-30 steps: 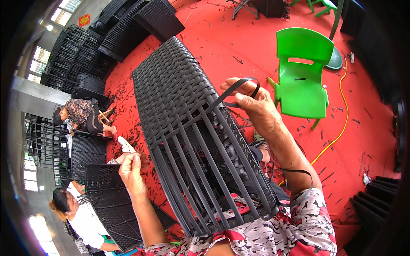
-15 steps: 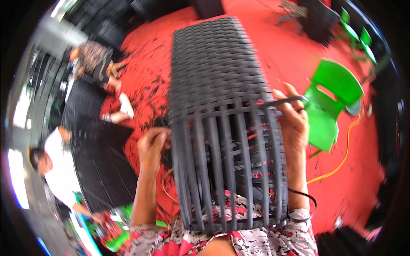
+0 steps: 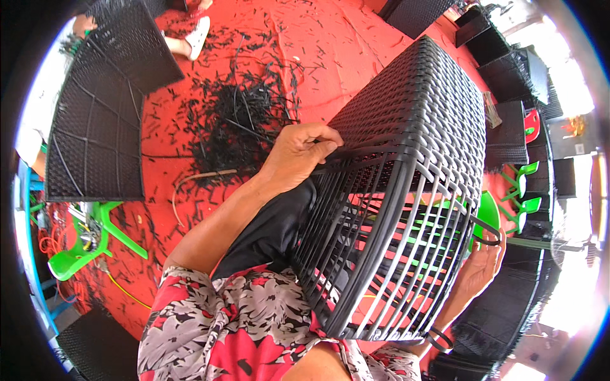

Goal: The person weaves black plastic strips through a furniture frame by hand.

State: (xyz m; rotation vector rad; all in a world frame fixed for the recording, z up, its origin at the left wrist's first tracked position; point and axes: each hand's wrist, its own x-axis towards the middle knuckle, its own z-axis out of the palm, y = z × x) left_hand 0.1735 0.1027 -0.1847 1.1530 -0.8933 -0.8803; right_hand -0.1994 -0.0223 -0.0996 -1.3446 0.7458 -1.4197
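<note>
A tall black woven basket (image 3: 438, 95) leans against me, closely woven at its far end, with bare parallel rods toward me. My left hand (image 3: 298, 155) is at its left face, thumb and forefinger pinched on a flat black plastic strip that runs along the edge of the weave. My right hand (image 3: 480, 267) rests along the right side of the bare rods, fingers stretched out and partly hidden by the frame. Just above those fingers, a loop of black strip (image 3: 488, 230) sticks out from the weave. Another strip loop (image 3: 440, 340) hangs near my right wrist.
A heap of black strip scraps (image 3: 241, 120) lies on the red floor (image 3: 330, 51). Large black woven pieces (image 3: 95, 120) stand on the left, where a person's white shoe (image 3: 199, 38) shows. Green chairs (image 3: 67, 260) stand left and right.
The basket has turned, so its left face and a corner now show. My left hand has moved from beside the basket onto its left face. The right hand has moved lower on the right side.
</note>
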